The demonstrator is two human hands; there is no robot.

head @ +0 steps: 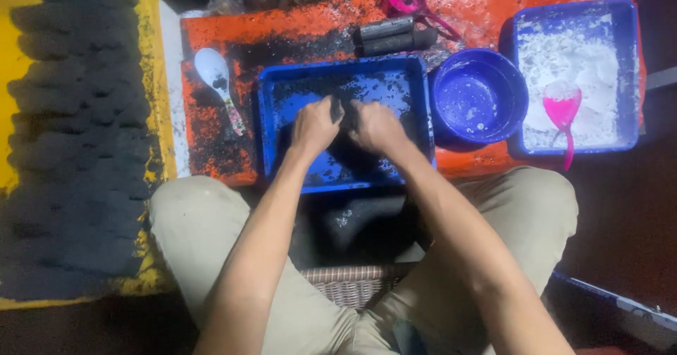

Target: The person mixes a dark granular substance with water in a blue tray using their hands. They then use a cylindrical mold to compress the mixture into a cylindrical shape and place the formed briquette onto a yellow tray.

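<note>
Two hands are working a dark lump together inside a blue tray.

From the head camera, the left hand (315, 124) and right hand (376, 126) are meeting knuckle to knuckle over the middle of the blue tray (276, 126), both curled and closing around a small dark lump (338, 108) pinched between them; its shape and long axis are mostly hidden by the fingers, so I cannot tell which way it is pointing. Both forearms are reaching forward from the knees, converging. The tray's rim is leaving open room on every side of the hands. Just right of the right hand a round blue bowl (479, 95) is sitting; farther right, a tray of white powder (577, 73) with a pink scoop (562, 108). Left of the left hand a white spoon (215, 73) is lying, and beyond it rows of dark pieces (74, 143).
</note>
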